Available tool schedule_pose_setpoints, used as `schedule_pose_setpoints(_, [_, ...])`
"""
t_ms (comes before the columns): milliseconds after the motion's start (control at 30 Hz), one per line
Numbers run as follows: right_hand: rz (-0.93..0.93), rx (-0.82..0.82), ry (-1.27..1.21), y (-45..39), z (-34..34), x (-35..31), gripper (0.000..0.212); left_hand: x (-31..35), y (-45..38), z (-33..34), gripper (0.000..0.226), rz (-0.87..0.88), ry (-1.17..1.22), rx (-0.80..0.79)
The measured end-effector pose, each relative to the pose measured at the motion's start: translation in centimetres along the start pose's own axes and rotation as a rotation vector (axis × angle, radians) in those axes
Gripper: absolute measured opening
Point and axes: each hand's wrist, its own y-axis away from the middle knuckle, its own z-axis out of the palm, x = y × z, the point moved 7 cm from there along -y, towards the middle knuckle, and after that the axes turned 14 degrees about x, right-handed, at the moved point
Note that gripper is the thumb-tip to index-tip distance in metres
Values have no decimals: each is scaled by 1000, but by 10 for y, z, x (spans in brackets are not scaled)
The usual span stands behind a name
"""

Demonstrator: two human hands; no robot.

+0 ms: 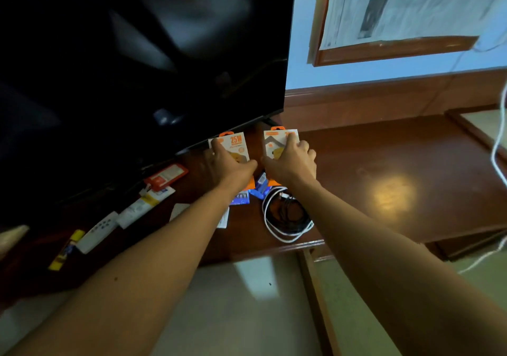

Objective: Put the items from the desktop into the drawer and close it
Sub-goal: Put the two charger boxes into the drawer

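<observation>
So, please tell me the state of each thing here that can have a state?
left hand: grips the left charger pack
right hand: grips the right charger pack
television: screen dark
cables: coiled, lying on the desktop
remote control: lying flat, untouched
drawer: not clearly in view

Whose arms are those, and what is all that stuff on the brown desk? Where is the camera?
The camera sits on a person's head and looks down, so the two arms are that person's own. The left hand grips one orange-and-white charger pack. The right hand grips another one just like it. They lie on a brown desk, below a big dark screen. Also on the desk are coiled cables, a white remote, a red card holder and some small packets. The job is putting these things into a drawer.
</observation>
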Motion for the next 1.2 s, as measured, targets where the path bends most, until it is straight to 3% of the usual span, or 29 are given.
schedule_pose_setpoints(167, [27, -3, -11, 89, -22, 0, 93, -47, 64, -48, 106, 6, -47, -85])
schedule_pose_setpoints(333, [42, -21, -17, 180, -34, 16, 87, -99, 133, -83, 100, 14, -15, -114])
schedule_pose_setpoints(600, [112, -149, 26, 307, -11, 79, 91, -165, 238, -89, 96, 45, -102, -265])
schedule_pose_setpoints(900, [201, -357, 209, 332, 42, 128, 92, -209, 270, -44, 106, 22, -255, -496])
schedule_pose_setpoints(1100, [173, -469, 328, 341, 60, 147, 104, -229, 283, -23, 111, 28, -356, -616])
schedule_pose_setpoints(1200, [110, -446, 399, 334, 59, 144, 93, -236, 281, -20, 105, 29, -322, -642])
